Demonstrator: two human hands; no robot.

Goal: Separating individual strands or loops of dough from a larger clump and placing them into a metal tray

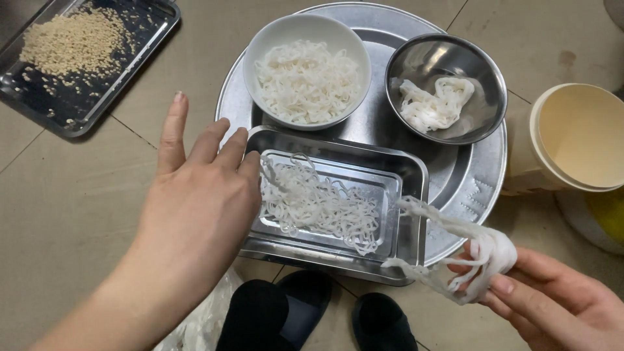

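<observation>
Two hands: right hand fingers pinch a white noodle clump beside the rectangular steel tray; left hand fingers spread open, touching the tray's edge.

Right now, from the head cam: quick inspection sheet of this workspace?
Surface: tiled floor.
Job's things: white strands in rectangular steel tray, white bowl and steel bowl, all on round steel platter.
Clutter: flat tray of grains; cream tub on its side.
Grippers: left hand open at the tray's edge; right hand pinching a strand clump.
Cables: nothing seen.
Surroundings: black slippers.
</observation>
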